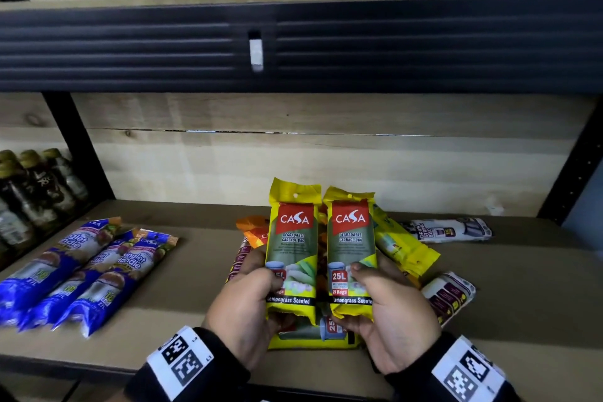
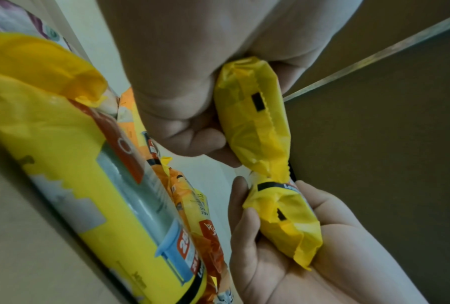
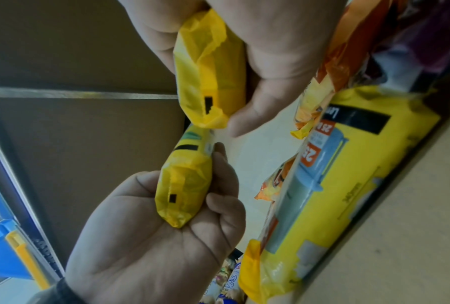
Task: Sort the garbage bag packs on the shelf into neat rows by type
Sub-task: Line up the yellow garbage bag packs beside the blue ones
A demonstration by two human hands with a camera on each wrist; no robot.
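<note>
My left hand (image 1: 243,307) grips one yellow plastic CASA degradable garbage bag pack (image 1: 292,251) by its lower end, fingers curled behind it and thumb across the front; my right hand (image 1: 396,313) grips a second, identical yellow CASA pack (image 1: 351,254) the same way; both packs stand upright, side by side and nearly touching, raised above the brown wooden shelf board (image 1: 202,274); each label reads 25L, 25 Bags, Lemongrass Scented.

Landmark: the mixed pile of packs (image 1: 404,248) lying on the shelf board directly behind and beneath my hands.
- In the pile: a further yellow CASA pack lying flat (image 1: 310,336) at its near edge, under my hands; orange packs (image 1: 253,228) at its far left; white-and-maroon packs (image 1: 448,295) at its right edge.
- Right of the pile and further back: one white draw-string bag pack (image 1: 447,230), lying flat and apart.
- Left of the pile, well apart: three blue-and-white singlet-handle bag packs (image 1: 81,274), lying side by side in a row.
- Far left of the pile, past a black shelf upright (image 1: 78,147): dark bottles with gold caps (image 1: 32,186).

The wrist views show the crimped yellow bottom ends of both held packs enclosed in my curled fingers (image 2: 192,127).
</note>
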